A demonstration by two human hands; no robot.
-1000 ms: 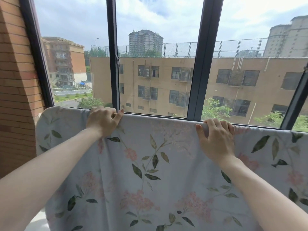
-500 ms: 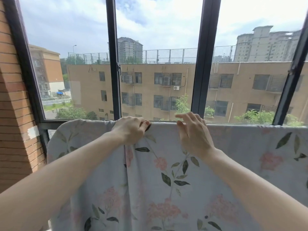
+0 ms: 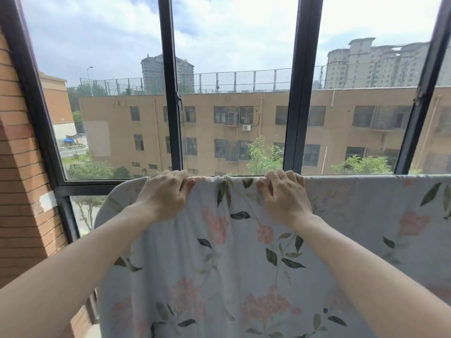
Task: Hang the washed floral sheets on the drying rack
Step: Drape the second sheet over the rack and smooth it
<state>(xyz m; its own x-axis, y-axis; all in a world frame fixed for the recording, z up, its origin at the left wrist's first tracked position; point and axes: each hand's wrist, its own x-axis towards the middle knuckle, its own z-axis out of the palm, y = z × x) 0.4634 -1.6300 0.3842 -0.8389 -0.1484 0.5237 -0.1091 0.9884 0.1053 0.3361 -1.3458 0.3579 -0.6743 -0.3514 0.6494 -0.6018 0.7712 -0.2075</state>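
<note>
Before window [image 3: 234, 93] | floral sheet [image 3: 219, 264] top edge runs left-right | both hands' fingers [image 3: 185, 185] clench it

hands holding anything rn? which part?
Both. Left hand and right hand grip the floral sheet along its top fold, fabric bunched between them.

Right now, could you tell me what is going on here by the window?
A person is hanging a floral sheet in front of the window. The left hand and the right hand both grip its top edge close together, and the cloth is bunched into a fold between them. The sheet already drapes down on the near side and runs off to the right. The rack itself is hidden under the fabric.
</note>
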